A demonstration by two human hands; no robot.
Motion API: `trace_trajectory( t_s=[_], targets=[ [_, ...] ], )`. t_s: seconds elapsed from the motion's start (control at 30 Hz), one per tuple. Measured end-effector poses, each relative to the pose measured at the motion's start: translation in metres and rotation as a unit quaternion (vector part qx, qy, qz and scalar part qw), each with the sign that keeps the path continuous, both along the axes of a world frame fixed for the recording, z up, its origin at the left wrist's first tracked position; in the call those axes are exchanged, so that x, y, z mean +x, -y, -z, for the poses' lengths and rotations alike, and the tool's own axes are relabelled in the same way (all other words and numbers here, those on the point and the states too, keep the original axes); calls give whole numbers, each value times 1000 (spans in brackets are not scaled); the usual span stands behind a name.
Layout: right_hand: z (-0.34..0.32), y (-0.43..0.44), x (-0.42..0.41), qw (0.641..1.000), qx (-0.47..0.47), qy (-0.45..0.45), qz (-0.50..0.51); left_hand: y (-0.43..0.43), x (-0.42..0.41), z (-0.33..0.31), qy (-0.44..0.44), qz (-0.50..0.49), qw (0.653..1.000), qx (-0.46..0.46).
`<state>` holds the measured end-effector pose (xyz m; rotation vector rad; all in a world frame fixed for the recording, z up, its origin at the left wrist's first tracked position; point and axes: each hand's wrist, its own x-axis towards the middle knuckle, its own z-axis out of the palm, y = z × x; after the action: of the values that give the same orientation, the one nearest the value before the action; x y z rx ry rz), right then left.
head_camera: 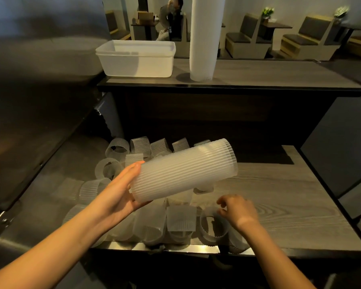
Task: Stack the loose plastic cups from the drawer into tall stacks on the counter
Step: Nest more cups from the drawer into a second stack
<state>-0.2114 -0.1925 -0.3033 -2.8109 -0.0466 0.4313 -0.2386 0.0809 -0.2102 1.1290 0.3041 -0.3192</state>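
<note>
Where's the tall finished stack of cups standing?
Head view, top centre: the tall stack stands upright on the upper counter, just right of the white tub.

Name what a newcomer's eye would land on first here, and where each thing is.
First, the ribbed stack of cups held sideways in the left hand at centre. Then the tall white stack on the upper counter beside a white tub. Lower right, the right hand touches a loose cup.
</note>
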Motion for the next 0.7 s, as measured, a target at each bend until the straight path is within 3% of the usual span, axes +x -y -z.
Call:
trace_trajectory(
  t_s=[0.2,0.3,0.4,0.7],
  targets=[
    [9,0,1,995,24,93,23,-2,0,0,2,-2,1000,-1],
    [1,6,6,978,147,90,119,-2,0,-1,5,2,1000,-4],
    [-14,15,10,925,306,120,190,-1,1,-1,3,-1,1000,-5],
    [-62,45,6,785,550,191,211,0,1,0,7,-3,1000,-3]
  ],
)
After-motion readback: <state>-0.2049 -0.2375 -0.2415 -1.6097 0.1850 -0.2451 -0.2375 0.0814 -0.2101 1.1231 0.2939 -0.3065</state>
